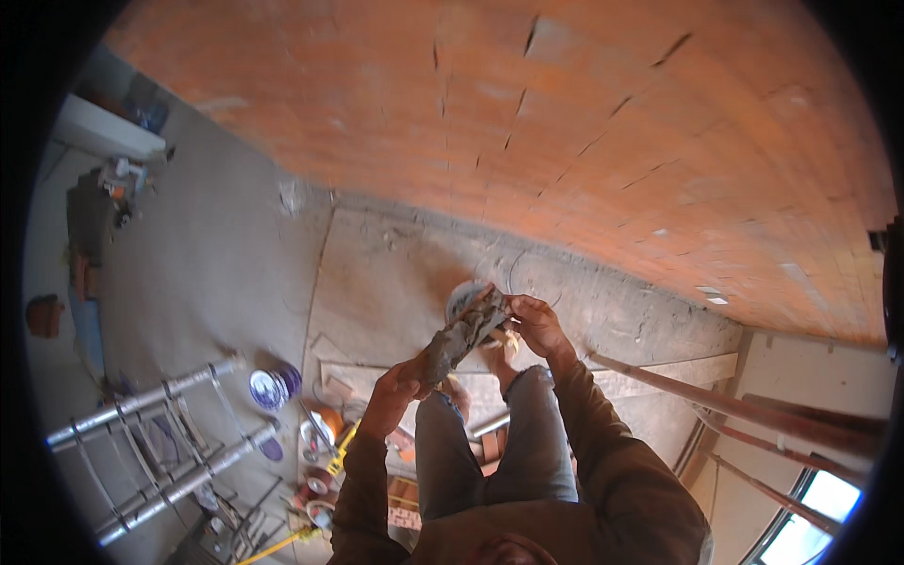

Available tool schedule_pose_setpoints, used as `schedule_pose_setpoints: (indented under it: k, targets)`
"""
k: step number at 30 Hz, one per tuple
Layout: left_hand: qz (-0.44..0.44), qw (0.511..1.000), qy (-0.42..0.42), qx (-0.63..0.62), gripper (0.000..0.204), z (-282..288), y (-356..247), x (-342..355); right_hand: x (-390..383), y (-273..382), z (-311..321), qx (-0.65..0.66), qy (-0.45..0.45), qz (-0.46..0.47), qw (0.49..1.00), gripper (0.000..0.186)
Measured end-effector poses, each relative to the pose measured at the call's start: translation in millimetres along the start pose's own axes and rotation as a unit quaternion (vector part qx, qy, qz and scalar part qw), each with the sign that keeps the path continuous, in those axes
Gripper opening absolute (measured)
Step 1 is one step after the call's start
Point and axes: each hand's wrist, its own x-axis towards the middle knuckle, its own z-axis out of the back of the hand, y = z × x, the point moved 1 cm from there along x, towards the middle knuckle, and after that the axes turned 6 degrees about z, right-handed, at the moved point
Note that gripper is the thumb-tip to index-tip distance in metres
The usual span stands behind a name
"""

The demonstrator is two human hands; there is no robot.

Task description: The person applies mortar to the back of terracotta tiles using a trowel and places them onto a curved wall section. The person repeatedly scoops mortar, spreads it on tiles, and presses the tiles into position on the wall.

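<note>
- A grey, dusty work glove [460, 336] sits at the middle of the frame, stretched between both hands above the concrete floor [217, 273], in front of the brick wall [584, 122].
- The left hand [394, 395] is closed around the glove's lower end; the right hand [535, 323] pinches its upper end with curled fingers.
- It looks light, soft and floppy, stiff only where dirt has caked; it will sag if held at one end, so the cuff edge seems the best place to grip.
- Which end is the cuff is hard to tell; blur hides the glove's fingers.
- A pale round object behind the glove is mostly hidden.
- The metal ladder [160, 443] at lower left and small clutter beside it are too small to read clearly.
</note>
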Motion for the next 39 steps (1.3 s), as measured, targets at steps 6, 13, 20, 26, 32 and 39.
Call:
schedule_pose_setpoints:
  k: [6,13,20,26,32,39]
  targets:
    - [-0.144,0.986,0.080,0.018,0.052,-58,-125,-61,-71,132,-98,-0.041,0.007,0.212,0.976,0.018]
    - [-0.347,0.921,0.176,-0.031,0.062,-131,-236,-115,-174,254,-194,-0.036,-0.073,0.457,0.885,0.012]
    - [-0.474,0.871,0.130,0.008,0.039,-206,-318,-157,-251,339,-252,-0.119,-0.122,0.580,0.797,0.021]
    - [-0.580,0.801,0.147,-0.001,0.035,-284,-382,-178,-301,411,-284,-0.147,-0.061,0.707,0.689,0.028]
    - [-0.684,0.717,0.130,0.040,0.036,-381,-476,-237,-337,520,-304,-0.247,-0.117,0.793,0.545,0.031]
    - [-0.788,0.585,0.147,0.128,0.047,-509,-601,-284,-399,691,-350,-0.319,-0.149,0.875,0.332,0.041]
